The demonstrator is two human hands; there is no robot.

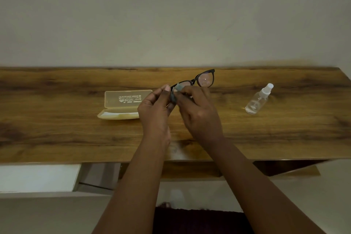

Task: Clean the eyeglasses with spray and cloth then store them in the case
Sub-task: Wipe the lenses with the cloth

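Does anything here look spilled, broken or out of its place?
Nothing stands out. The spray bottle stands upright on the table, the case lies open, and both hands hold the eyeglasses with the cloth.

You wore the single camera on your head, and it looked forward and steeply down over your own forearms onto the wooden tabletop (57, 135). The wide-angle lens bowed the table's edges and took in the pale wall (171, 15) behind the table as well as the floor below its near edge. Your left hand (154, 112) and right hand (197, 114) sat close beneath it, near the middle of the frame. There was no second view to share the scene with.
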